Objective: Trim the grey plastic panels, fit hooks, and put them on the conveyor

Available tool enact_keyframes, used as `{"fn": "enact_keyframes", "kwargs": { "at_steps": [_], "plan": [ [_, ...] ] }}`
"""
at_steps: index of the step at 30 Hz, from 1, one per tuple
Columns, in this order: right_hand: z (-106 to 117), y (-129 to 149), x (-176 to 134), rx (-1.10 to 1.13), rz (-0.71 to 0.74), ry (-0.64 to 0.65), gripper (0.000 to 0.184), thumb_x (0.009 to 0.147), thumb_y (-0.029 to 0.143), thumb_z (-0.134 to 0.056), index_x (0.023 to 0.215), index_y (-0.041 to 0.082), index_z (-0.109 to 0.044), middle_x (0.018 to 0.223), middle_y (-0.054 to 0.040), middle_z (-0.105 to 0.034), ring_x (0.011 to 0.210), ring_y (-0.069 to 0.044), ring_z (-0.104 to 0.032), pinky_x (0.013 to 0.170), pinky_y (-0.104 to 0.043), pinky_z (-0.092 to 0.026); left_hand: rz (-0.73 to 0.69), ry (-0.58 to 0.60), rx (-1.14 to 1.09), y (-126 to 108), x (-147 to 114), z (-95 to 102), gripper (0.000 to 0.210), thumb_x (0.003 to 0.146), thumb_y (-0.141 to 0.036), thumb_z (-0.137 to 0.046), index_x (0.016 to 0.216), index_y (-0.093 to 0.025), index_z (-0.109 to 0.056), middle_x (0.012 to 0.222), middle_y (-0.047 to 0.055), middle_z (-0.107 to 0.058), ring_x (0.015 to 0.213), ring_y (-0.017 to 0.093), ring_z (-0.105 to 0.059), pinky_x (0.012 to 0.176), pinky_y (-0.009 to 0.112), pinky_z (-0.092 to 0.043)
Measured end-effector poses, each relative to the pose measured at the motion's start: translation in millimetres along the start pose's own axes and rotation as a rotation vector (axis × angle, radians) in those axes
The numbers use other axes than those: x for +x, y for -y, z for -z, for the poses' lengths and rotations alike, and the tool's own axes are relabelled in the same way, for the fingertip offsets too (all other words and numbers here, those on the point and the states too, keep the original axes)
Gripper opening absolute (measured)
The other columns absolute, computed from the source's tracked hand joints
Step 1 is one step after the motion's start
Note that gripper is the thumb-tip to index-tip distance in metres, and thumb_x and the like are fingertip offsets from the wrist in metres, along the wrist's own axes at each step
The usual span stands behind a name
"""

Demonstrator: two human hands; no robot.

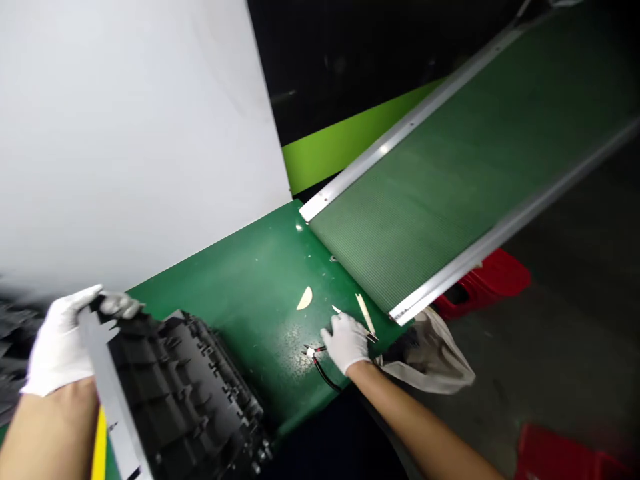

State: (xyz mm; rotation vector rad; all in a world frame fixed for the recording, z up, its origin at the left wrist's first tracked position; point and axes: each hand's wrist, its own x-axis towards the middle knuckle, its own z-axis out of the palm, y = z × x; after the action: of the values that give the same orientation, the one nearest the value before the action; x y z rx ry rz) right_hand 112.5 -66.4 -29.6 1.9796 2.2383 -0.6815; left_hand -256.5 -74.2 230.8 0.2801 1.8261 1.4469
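1. Head view, handling: the ribbed black plastic moulding (185,393) looks stiff and probably fairly light for its bulk, though long enough to swing if held at one end only. Its thin ribs and small tabs look the likeliest to snap, and smooth plastic may slide a little under a glove.
2. Head view, hold: the flat long rim (114,390) and the solid end corner seem the safest places to take it; a second hold near the far end, which runs out of the picture, would steady it.
3. Head view, left side: the moulding lies tilted at the near left of the green worktop (240,267). The gloved left hand (65,340) grips its upper end corner, fingers (120,305) curled over the top; whether the worktop bears any weight is unclear.
4. Head view, right side: the gloved right hand (347,343) is well apart from the moulding, low over the worktop, its fingers slightly curled. A pale pointed tip (336,309) shows just beyond them; I cannot tell whether they hold it. Black-handled cutters (311,352) lie just beside that hand.
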Motion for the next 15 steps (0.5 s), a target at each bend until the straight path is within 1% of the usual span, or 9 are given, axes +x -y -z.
{"fn": "enact_keyframes", "kwargs": {
  "at_steps": [2,3,5,7,9,11,13,14,15],
  "plan": [
    [5.6,-4.2,15.2,-0.107,-0.120,0.061,0.031,0.097,0.025,-0.046,0.114,0.015,-0.069,0.115,-0.0171,-0.069,0.106,-0.029,-0.068,0.086,-0.038,-0.048,-0.054,0.078,-0.113,8.1,-3.7,14.6,0.026,0.078,-0.029,-0.058,0.058,-0.018,-0.045,0.053,-0.006,-0.050,0.062,0.010,-0.052,0.062,0.023,-0.054],
    [6.2,-8.3,20.4,-0.136,-0.122,0.095,0.034,0.096,0.016,-0.040,0.108,0.012,-0.071,0.109,-0.0183,-0.070,0.102,-0.028,-0.070,0.082,-0.038,-0.049,-0.075,0.076,-0.121,13.7,-3.7,21.1,0.027,0.079,-0.030,-0.059,0.058,-0.018,-0.047,0.054,-0.005,-0.050,0.062,0.010,-0.052,0.060,0.022,-0.052],
    [2.7,-18.3,27.2,-0.176,-0.064,0.162,0.043,0.094,0.008,-0.031,0.103,0.012,-0.072,0.108,-0.0193,-0.071,0.099,-0.029,-0.072,0.078,-0.039,-0.049,-0.142,0.088,-0.116,24.2,-1.8,32.9,0.023,0.079,-0.032,-0.062,0.062,-0.018,-0.055,0.058,-0.004,-0.053,0.062,0.010,-0.053,0.055,0.021,-0.047],
    [-3.8,-26.4,31.3,-0.202,0.008,0.215,0.046,0.092,0.004,-0.027,0.100,0.011,-0.071,0.108,-0.0213,-0.071,0.099,-0.032,-0.073,0.079,-0.043,-0.050,-0.216,0.100,-0.137,31.5,1.2,42.7,0.017,0.076,-0.034,-0.067,0.073,-0.017,-0.065,0.064,-0.003,-0.057,0.062,0.011,-0.054,0.051,0.021,-0.043],
    [-5.9,-27.1,31.0,-0.201,0.068,0.259,0.042,0.090,0.005,-0.029,0.099,0.012,-0.070,0.108,-0.0227,-0.071,0.099,-0.034,-0.072,0.080,-0.046,-0.051,-0.319,0.107,-0.139,35.5,3.6,49.8,0.018,0.074,-0.034,-0.071,0.079,-0.016,-0.069,0.069,-0.001,-0.060,0.063,0.012,-0.055,0.052,0.022,-0.041],
    [4.6,-16.2,21.9,-0.114,0.124,0.265,0.037,0.092,0.012,-0.032,0.097,0.013,-0.068,0.107,-0.0218,-0.071,0.100,-0.033,-0.071,0.086,-0.047,-0.051,-0.398,0.126,-0.123,37.6,4.6,54.6,0.019,0.074,-0.033,-0.071,0.079,-0.015,-0.070,0.069,0.001,-0.061,0.062,0.012,-0.053,0.052,0.023,-0.041],
    [31.7,7.4,1.1,0.100,0.192,0.255,0.032,0.097,0.024,-0.036,0.102,0.016,-0.066,0.105,-0.0166,-0.072,0.101,-0.030,-0.070,0.094,-0.044,-0.051,-0.445,0.149,-0.118,39.5,4.3,58.0,0.017,0.075,-0.032,-0.069,0.077,-0.015,-0.070,0.065,0.001,-0.059,0.060,0.012,-0.051,0.052,0.023,-0.040],
    [50.9,23.6,-13.2,0.255,0.228,0.283,0.031,0.098,0.032,-0.039,0.108,0.019,-0.065,0.104,-0.0115,-0.072,0.100,-0.027,-0.070,0.095,-0.040,-0.052,-0.454,0.158,-0.122,40.6,4.0,59.6,0.016,0.076,-0.031,-0.068,0.076,-0.015,-0.070,0.064,0.001,-0.058,0.060,0.012,-0.051,0.052,0.024,-0.040],
    [73.0,41.9,-29.4,0.420,0.263,0.352,0.033,0.099,0.042,-0.042,0.115,0.022,-0.062,0.101,-0.0072,-0.072,0.096,-0.025,-0.071,0.094,-0.038,-0.053,-0.461,0.164,-0.132,41.8,3.7,61.0,0.015,0.076,-0.031,-0.067,0.076,-0.015,-0.070,0.064,0.001,-0.057,0.059,0.012,-0.050,0.052,0.024,-0.040]
  ]
}}
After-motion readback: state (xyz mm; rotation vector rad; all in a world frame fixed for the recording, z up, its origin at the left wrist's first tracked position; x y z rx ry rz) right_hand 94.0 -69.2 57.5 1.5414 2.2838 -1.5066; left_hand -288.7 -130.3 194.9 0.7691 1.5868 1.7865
